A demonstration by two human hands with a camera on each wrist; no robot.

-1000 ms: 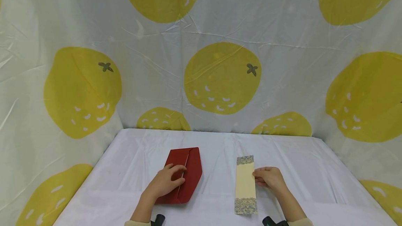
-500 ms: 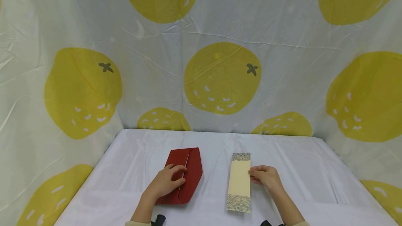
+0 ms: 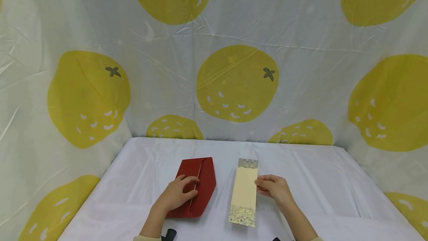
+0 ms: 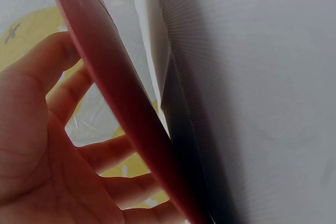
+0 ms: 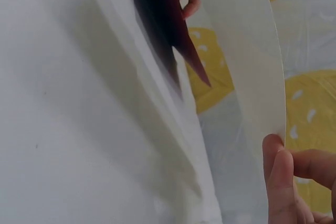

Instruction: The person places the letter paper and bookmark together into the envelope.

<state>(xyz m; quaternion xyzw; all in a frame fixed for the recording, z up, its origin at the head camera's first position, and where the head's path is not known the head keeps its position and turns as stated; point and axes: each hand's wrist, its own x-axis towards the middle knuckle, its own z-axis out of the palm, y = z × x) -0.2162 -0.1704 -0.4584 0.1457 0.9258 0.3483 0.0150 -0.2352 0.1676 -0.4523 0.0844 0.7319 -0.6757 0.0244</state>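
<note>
A red envelope [image 3: 204, 192] lies on the white-covered table, its pointed flap spread to the right. My left hand [image 3: 177, 194] rests on it, relaxed fingers spread and fingertips touching its surface. In the left wrist view the fingertips of the left hand [image 4: 58, 145] meet the envelope's red face [image 4: 105, 66]. To the right, a long cream card [image 3: 245, 187] with lace-patterned ends is raised off the cloth. My right hand [image 3: 275, 189] pinches its right edge between thumb and fingers. Seen from the right wrist, the card [image 5: 252, 51] bends slightly above the pinch.
A white cloth [image 3: 317, 181] with creases covers the table. Behind and beside it hang white curtains [image 3: 160, 70] printed with big yellow fruit. A strip of bare cloth separates the envelope from the card.
My right hand has carried the card leftward, toward the envelope, and the card now leans a little more. The left hand and the envelope have stayed put.
</note>
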